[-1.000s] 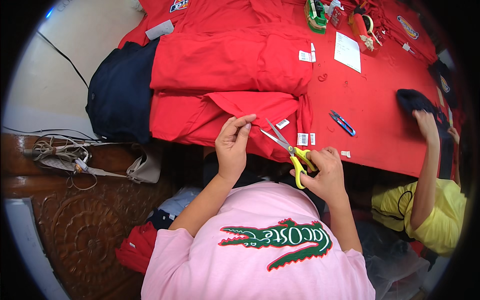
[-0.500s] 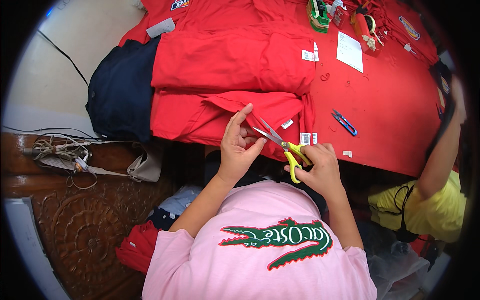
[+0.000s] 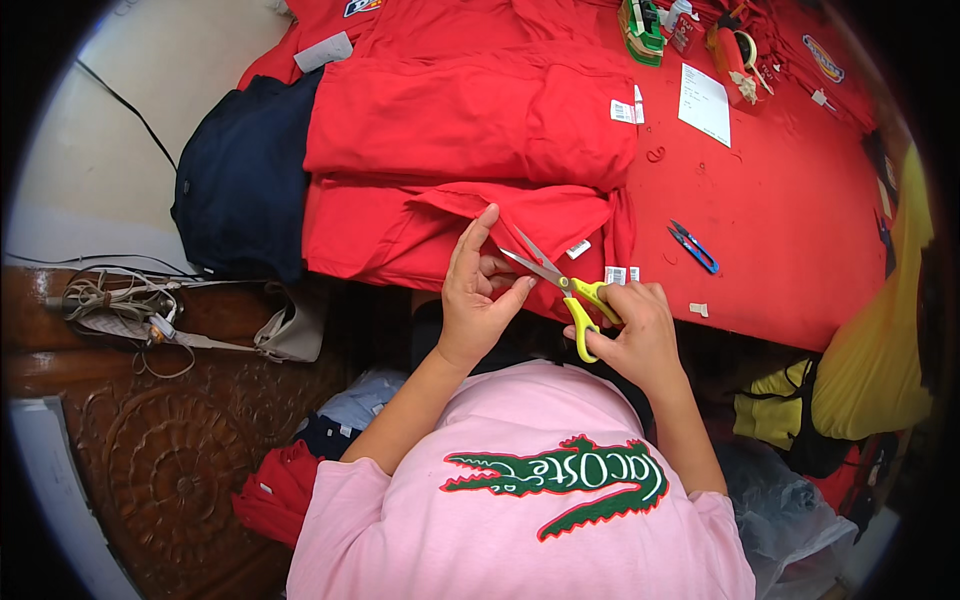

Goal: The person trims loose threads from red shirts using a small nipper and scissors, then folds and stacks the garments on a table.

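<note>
My right hand (image 3: pixel 635 325) grips scissors (image 3: pixel 580 312) with yellow-green handles. Their blades are spread and point up and left toward my left hand (image 3: pixel 480 300). That hand is open, its index finger raised and its thumb reaching out near the blades, with the other fingers partly curled. Behind it a red garment (image 3: pixel 545 212) lies at the table's near edge, one flap lifted beside my index fingertip. Whether the fingertip touches the cloth I cannot tell. Small white labels (image 3: pixel 615 274) hang at the garment's right side.
Folded red garments (image 3: pixel 420 125) lie just beyond, with a dark navy garment (image 3: pixel 240 180) to their left. On the red table (image 3: pixel 770 230) are blue thread snips (image 3: pixel 694 247), a paper sheet (image 3: pixel 704 104) and a tape dispenser (image 3: pixel 738 65). A person in yellow (image 3: pixel 880 360) is at the right.
My hands and the scissors stay almost in place; the blades still stand apart. At the right, the other person's bare arm has left its earlier spot and a yellow sleeve shows there.
</note>
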Available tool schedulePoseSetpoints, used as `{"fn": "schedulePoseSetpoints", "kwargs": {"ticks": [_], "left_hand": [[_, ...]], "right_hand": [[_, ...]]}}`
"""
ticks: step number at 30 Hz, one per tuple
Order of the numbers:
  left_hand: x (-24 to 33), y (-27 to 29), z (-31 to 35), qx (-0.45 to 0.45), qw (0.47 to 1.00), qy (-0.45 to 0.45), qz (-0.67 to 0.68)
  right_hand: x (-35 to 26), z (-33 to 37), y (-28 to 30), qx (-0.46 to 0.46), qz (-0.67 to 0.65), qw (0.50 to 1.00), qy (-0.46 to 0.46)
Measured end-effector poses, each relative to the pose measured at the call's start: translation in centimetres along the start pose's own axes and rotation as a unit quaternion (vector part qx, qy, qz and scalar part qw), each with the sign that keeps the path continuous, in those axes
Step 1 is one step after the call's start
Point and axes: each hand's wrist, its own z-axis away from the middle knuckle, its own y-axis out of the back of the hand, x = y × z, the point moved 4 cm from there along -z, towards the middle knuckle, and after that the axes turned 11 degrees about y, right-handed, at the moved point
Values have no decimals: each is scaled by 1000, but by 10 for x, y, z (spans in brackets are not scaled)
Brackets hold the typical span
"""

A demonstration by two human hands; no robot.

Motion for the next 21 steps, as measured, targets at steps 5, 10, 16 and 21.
{"fn": "schedulePoseSetpoints", "kwargs": {"ticks": [5, 10, 16, 21], "left_hand": [[-3, 1, 0, 1, 1000, 1, 16], [-5, 0, -1, -2, 1000, 2, 22], [-7, -1, -4, 6, 996, -22, 82], [-11, 2, -12, -1, 997, -7, 78]], "right_hand": [[0, -1, -1, -4, 5, 1000, -5], [10, 8, -9, -15, -26, 999, -24], [16, 19, -11, -13, -62, 997, -48], [14, 21, -5, -15, -44, 997, -57]]}}
